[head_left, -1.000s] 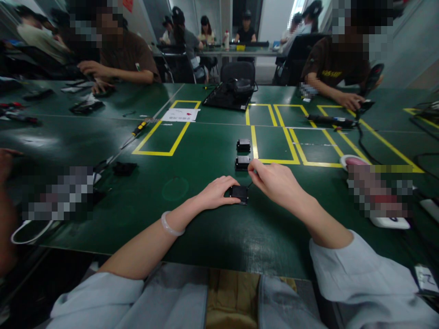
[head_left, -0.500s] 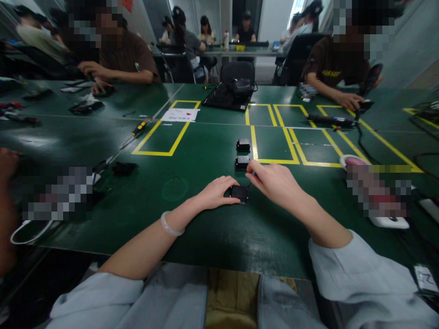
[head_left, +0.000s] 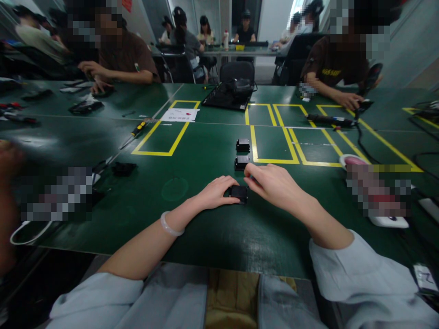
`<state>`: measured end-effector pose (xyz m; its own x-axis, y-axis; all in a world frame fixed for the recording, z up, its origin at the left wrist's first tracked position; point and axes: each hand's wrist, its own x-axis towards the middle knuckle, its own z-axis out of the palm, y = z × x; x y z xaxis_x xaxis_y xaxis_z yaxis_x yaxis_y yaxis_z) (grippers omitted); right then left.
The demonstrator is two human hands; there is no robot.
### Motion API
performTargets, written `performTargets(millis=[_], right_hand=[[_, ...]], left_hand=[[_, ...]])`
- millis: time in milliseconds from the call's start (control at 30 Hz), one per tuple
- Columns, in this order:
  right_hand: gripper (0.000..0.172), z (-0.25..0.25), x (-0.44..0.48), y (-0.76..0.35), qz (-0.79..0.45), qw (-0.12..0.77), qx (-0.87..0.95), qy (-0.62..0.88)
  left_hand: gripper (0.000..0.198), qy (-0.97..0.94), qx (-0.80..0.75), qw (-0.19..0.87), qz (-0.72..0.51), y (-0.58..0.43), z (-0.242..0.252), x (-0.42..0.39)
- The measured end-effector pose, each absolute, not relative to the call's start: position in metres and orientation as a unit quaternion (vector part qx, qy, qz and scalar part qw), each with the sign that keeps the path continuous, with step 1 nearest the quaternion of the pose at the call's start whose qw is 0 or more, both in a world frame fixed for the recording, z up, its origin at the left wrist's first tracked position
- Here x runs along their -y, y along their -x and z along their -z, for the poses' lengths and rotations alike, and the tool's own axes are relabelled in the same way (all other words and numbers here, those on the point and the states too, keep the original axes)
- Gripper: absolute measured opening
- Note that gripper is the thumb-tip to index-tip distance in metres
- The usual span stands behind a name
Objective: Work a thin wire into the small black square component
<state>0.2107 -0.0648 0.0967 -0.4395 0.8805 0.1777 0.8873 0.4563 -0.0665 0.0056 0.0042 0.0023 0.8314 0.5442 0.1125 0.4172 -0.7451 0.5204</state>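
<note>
- Broad, dark green table [head_left: 212, 237] with a glossy top, spanning the view; its near edge runs just in front of the person's body.
- Rectangular outlines of yellow tape [head_left: 276, 161], fixed to the tabletop: one left of centre, several side by side to the right.
- Flat, black, angular panel [head_left: 214, 99], lying toward the far side, a dark object resting upon it.
- Right hand [head_left: 269, 183], bare: thumb and index fingertip drawn together just beside the right edge of a small, black, rectangular block [head_left: 239, 193]; whether anything is pinched between them cannot be told.
- Left hand [head_left: 216, 193], bare: grasping the block, thumb across its near part and fingers at its far left corner. The block lies on the tabletop in front of the person, between the two hands.
- White, printed sheet of paper [head_left: 180, 114], overlapping the left-hand tape outline.
- Screwdriver with a yellow-and-black handle [head_left: 139, 128] and slender metal shaft, lying aslant to the left of that outline.
- Pale, translucent, ring-shaped bangle [head_left: 171, 225], around the left wrist.
- Two further black blocks with greyish tops [head_left: 242, 161], set one behind the other beyond the grasped block, apart; the nearer is close to the right fingertips.
</note>
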Motion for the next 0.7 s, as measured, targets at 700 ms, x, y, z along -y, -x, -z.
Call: performTargets(millis=[700], right_hand=[[0.027,-0.0927,0.0617,-0.2135,0.033,0.092,0.827,0.554]], left_hand=[[0.043,-0.928,-0.266,0.230,-0.126,-0.0057,0.0003,-0.0035]])
